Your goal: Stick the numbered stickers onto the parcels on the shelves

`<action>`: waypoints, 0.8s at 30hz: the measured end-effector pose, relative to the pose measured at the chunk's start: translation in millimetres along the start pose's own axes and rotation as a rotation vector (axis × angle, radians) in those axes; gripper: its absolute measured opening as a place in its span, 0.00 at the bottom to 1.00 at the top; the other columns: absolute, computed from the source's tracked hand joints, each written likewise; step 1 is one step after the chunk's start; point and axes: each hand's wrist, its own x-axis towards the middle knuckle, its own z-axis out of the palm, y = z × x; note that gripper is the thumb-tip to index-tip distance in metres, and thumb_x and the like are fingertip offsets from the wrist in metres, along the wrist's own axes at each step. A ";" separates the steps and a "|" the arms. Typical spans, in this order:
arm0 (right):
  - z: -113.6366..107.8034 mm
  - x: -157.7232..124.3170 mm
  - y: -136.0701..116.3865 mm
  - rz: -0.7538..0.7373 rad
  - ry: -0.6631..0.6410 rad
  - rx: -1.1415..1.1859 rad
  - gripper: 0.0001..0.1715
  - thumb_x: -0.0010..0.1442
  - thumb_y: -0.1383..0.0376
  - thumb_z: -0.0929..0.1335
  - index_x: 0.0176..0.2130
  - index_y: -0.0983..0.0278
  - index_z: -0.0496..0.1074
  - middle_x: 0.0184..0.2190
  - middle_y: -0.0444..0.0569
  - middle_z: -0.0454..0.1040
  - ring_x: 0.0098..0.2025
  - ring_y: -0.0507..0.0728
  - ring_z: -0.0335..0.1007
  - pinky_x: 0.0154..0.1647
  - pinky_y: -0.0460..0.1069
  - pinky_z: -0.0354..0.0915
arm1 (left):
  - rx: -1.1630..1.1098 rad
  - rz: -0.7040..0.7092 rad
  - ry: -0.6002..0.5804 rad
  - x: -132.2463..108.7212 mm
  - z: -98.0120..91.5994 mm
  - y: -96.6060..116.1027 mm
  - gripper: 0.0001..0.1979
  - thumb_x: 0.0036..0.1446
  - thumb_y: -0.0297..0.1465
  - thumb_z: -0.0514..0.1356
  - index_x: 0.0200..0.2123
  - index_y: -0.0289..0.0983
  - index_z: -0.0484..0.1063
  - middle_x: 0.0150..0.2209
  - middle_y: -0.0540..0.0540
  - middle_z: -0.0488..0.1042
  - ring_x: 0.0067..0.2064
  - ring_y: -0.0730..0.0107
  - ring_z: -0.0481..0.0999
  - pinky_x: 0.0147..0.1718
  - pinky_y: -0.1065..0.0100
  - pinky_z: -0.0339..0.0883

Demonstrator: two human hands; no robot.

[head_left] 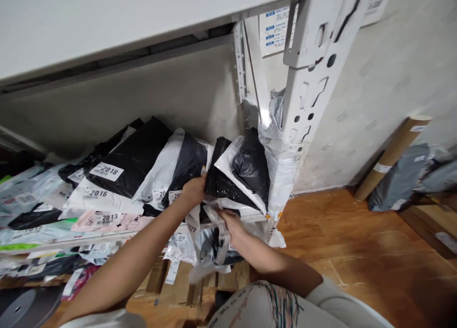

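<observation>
My left hand (194, 191) reaches in among the upright parcels, against a dark grey mailing bag (189, 159) and beside a black bubble-wrapped parcel (226, 183). Its fingertips are hidden between them. Just below and to the right, my right hand (231, 223) is closed on a pale plastic mailing bag (222, 235), which hangs over the shelf edge and is blurred at its lower end. A white parcel labelled 2027 (192, 223) sticks out between my two arms. A rounded black parcel (252, 159) leans at the shelf's right end.
Labelled parcels, among them a black one marked 2018 (132, 152), fill the shelf leftward. A white metal post (303, 90) bounds it on the right, under an upper shelf (143, 18). Cartons (174, 285) stand below; a cardboard tube (392, 159) leans on the wall.
</observation>
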 end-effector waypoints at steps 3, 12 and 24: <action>-20.7 -23.8 -11.0 -0.181 -0.133 -0.195 0.19 0.44 0.58 0.76 0.20 0.63 0.66 0.16 0.38 0.65 0.20 0.49 0.58 0.22 0.44 0.52 | 0.006 -0.054 0.069 -13.1 -10.6 2.7 0.34 0.55 0.30 0.57 0.64 0.34 0.51 0.43 0.36 0.76 0.40 0.55 0.78 0.35 0.65 0.70; 7.0 10.0 -56.4 -0.393 -0.208 -0.096 0.15 0.54 0.54 0.71 0.34 0.63 0.73 0.25 0.43 0.74 0.26 0.52 0.66 0.29 0.45 0.60 | -0.512 0.461 -0.022 -15.4 -45.0 -13.1 0.16 0.62 0.35 0.49 0.39 0.39 0.77 0.38 0.49 0.77 0.41 0.66 0.75 0.43 0.70 0.65; 23.3 30.2 -44.5 -0.408 -0.003 -0.023 0.19 0.46 0.52 0.74 0.27 0.63 0.71 0.18 0.38 0.65 0.23 0.50 0.58 0.25 0.45 0.56 | -0.302 0.295 0.252 -2.0 -20.0 -3.1 0.12 0.60 0.39 0.55 0.36 0.40 0.75 0.37 0.48 0.76 0.38 0.66 0.74 0.37 0.69 0.61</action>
